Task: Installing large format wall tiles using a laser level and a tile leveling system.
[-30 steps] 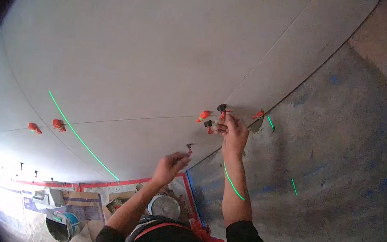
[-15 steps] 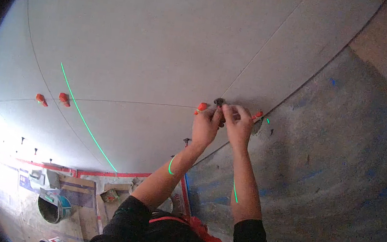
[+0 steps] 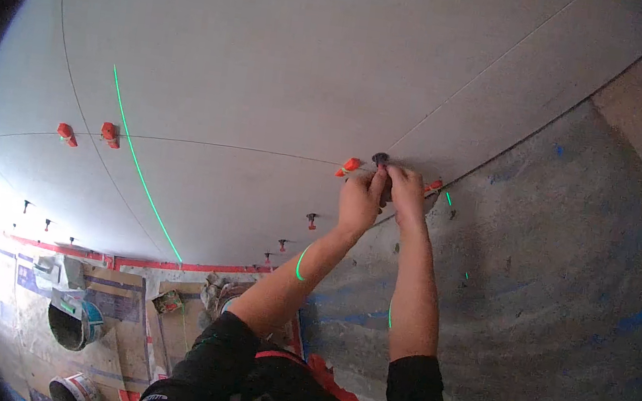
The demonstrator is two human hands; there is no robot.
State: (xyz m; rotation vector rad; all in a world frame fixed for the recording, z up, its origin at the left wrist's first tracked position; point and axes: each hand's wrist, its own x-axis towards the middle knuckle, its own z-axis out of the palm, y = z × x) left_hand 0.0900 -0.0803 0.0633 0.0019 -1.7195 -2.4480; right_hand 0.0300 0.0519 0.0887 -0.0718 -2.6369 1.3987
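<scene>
Both my hands work close together at a joint between large grey tiles (image 3: pixel 253 104). A dark round-headed tile leveling clip (image 3: pixel 380 159) stands there, where joint lines meet. My left hand (image 3: pixel 358 205) pinches it from below with thumb and fingers. My right hand (image 3: pixel 409 199) is closed against it from the right, its fingertips touching those of the left. The lower part of the clip is hidden by my fingers. An orange-red wedge (image 3: pixel 349 167) sits on the joint just left of my hands. Another red wedge (image 3: pixel 433 187) lies just right, at the tile edge.
More orange wedges (image 3: pixel 110 134) and dark T-shaped clips (image 3: pixel 312 221) sit along the joints. Rough grey wall (image 3: pixel 534 291) borders the tiles at right. Below left, buckets (image 3: pixel 73 324) and a small tray (image 3: pixel 167 302) stand on a covered floor (image 3: pixel 115 307). A green laser line (image 3: pixel 141 166) crosses the tiles.
The view has shifted, and my hands appear slightly right of and above their earlier place. Both stay at the dark clip, with the left thumb now nearer its head.
</scene>
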